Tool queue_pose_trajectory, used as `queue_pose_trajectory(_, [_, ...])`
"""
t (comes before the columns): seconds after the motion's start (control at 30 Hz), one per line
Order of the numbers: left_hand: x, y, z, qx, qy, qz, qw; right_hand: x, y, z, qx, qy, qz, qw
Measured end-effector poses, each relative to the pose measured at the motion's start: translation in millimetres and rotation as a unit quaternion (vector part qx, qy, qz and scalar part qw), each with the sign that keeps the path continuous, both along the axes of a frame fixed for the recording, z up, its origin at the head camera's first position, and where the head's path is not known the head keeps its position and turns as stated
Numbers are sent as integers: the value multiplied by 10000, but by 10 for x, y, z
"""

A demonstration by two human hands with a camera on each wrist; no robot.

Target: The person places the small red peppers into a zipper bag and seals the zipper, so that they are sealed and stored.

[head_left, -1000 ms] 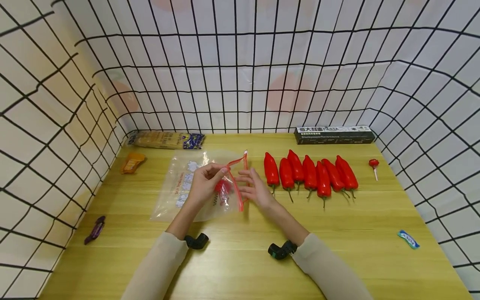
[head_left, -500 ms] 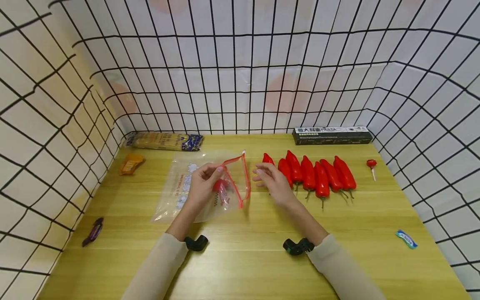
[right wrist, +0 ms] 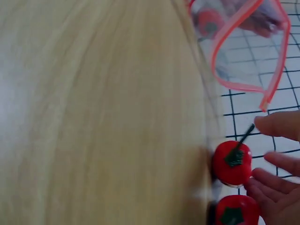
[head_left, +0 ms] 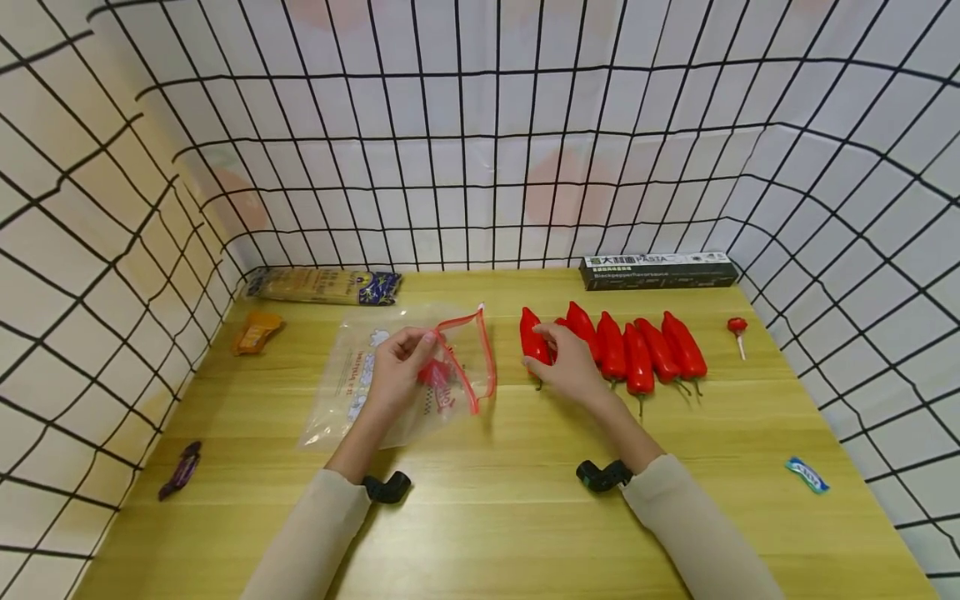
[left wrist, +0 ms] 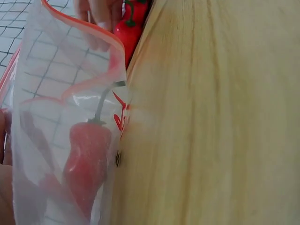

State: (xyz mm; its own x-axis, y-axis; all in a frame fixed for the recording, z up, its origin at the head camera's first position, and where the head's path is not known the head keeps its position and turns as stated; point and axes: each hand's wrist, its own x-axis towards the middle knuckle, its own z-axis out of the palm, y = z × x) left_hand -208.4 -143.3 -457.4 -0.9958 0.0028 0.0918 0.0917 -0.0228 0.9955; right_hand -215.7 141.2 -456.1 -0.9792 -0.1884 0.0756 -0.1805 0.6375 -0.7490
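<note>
My left hand [head_left: 395,371] pinches the upper edge of a clear zip bag [head_left: 327,408] with a red zip strip, its mouth gaping to the right. Inside the bag lies a red chili pepper [left wrist: 87,159], seen through the plastic in the left wrist view. My right hand [head_left: 576,367] is at the leftmost of a row of red chili peppers [head_left: 639,358]. Its fingers and thumb spread around that leftmost pepper [right wrist: 232,166], fingertips right at its side and the thumb near the green stem. The right hand partly covers the second pepper in the head view.
Along the back lie a noodle packet [head_left: 322,286] and a black pasta box [head_left: 660,272]. An orange wrapper [head_left: 257,332] and a purple candy [head_left: 180,471] are on the left; a lollipop [head_left: 738,333] and a blue-white candy [head_left: 807,475] on the right. Black wire grid surrounds the table.
My right hand has left the bag's mouth and moved right to the leftmost chili pepper. The left hand keeps its pinch on the bag, whose mouth stands wider.
</note>
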Motion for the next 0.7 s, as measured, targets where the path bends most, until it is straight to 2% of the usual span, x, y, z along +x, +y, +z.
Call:
queue_pose_trajectory(0.1, [43, -1, 80, -81, -7, -42, 10000, -26, -42, -52, 438, 152, 107, 9989])
queue_pose_trajectory(0.17, [57, -1, 108, -123, -27, -43, 9999, -26, -72, -66, 507, 240, 189, 9983])
queue_pose_trajectory(0.3, [6, -14, 28, -44, -51, -12, 10000, -5, -105, -75, 432, 348, 285, 9981])
queue_pose_trajectory(0.47, [-66, -25, -100, 13, -10, 70, 10000, 16, -106, -100, 679, 138, 285, 9972])
queue_pose_trajectory(0.6, [-67, -22, -111, -30, 30, 129, 9999, 18, -102, -124, 873, 19, 378, 9955])
queue_pose_trajectory(0.7, [-71, -26, -103, -67, -5, 170, 9998, 21, -101, -122, 735, 88, 322, 9967])
